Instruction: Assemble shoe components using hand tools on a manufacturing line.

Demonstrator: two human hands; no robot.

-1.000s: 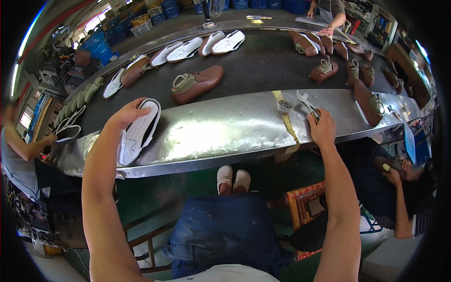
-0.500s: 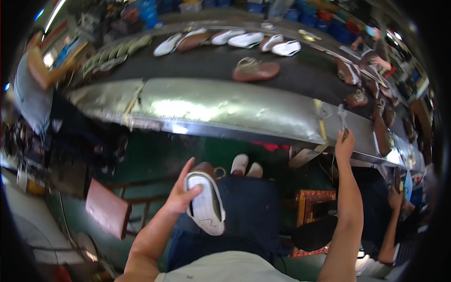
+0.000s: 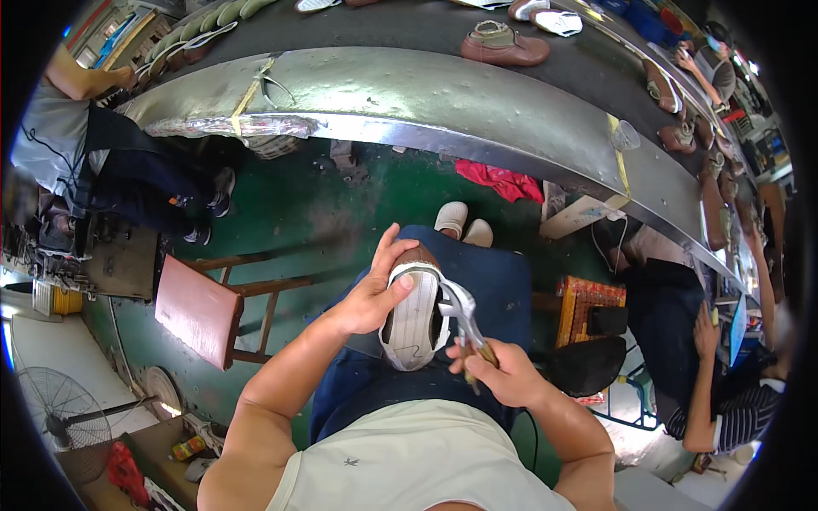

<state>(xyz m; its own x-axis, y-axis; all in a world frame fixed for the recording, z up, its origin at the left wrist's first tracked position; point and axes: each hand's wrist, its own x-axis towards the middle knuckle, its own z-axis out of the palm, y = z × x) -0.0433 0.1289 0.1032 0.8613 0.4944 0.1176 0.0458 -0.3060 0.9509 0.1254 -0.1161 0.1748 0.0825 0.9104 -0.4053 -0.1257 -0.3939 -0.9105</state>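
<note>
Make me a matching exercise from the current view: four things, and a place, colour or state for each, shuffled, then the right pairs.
1. Pliers
2. Shoe with white sole
3. Crumpled cloth
4. Clear cup

A. Red
B. On the metal bench edge
C. In the right hand
D. In the left hand, sole toward the camera

Pairs: 1-C, 2-D, 3-A, 4-B

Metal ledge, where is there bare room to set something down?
The ledge is bare along its middle, between the left tape and right tape. So is the black surface behind it, near side, between the green shoes and lone brown shoe. Crowded: the right end, with brown shoes, and beside the right tape, with a cup.
</note>
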